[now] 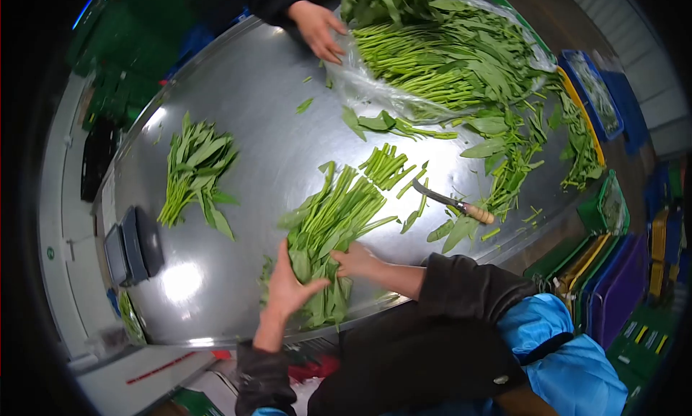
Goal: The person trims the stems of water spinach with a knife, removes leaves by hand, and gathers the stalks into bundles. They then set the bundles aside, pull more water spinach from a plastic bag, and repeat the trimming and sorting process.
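Note:
A bunch of leafy greens with long stems, apparently water spinach, lies on the metal table in front of me, stems pointing away. My left hand rests against its left side, fingers stretched out and thumb spread over the leaves. From the right, my right hand presses into the bunch, fingers bent and partly hidden by leaves. Short cut stem ends lie just beyond the stems. To the right is a curved knife with a wooden handle, its blade towards the cut stems.
Another bunch lies on the left of the metal table. At the far side, a large pile of greens sits on clear plastic, with another person's hand beside it. Loose leaves cover the right side. Stacked crates stand right.

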`<state>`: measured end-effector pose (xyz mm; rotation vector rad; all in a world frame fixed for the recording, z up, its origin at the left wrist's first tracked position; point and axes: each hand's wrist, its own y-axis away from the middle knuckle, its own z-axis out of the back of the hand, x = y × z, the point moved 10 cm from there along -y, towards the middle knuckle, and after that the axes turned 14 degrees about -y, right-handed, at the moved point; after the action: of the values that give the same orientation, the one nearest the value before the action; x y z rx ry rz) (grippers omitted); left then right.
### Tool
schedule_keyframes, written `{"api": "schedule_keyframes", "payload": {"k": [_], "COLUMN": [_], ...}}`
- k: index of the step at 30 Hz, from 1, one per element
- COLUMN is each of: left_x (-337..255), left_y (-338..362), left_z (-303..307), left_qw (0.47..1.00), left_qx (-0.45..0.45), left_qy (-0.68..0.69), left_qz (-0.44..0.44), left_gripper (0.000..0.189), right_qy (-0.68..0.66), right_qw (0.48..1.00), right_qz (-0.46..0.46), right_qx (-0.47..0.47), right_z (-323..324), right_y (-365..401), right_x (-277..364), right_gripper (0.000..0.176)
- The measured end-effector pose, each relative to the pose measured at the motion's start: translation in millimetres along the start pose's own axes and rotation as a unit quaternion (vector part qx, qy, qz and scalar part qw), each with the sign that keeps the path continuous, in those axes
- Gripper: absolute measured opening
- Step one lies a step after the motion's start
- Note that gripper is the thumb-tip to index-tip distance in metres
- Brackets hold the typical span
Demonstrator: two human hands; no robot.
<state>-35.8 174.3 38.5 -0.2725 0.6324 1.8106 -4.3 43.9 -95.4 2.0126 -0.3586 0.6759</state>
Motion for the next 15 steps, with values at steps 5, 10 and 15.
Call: {"api": "schedule_keyframes", "payload": {"k": [5,10,15], "left_x": [-7,13,-2], "left_y": [9,8,5], "left_z": [-33,-24,-4], "left_qw": [0.971,0.985,0.987], "left_qx": [-0.100,-0.132,-0.151], "left_qy": [-0.216,-0.105,-0.061], "left_qz": [-0.007,0.025,-0.002], "left_gripper": [0.122,0.118,0.100], "right_qy": [-0.002,0.406,0.552], "right_qw": [1.000,0.861,0.658], "right_qz": [-0.008,0.304,0.444], "right_qx": [0.026,-0.043,-0.254], "right_z": [-4,86,190], "right_y": [2,94,174], "right_x": [3,109,176], "right_gripper": [0.036,0.029,0.037]}}
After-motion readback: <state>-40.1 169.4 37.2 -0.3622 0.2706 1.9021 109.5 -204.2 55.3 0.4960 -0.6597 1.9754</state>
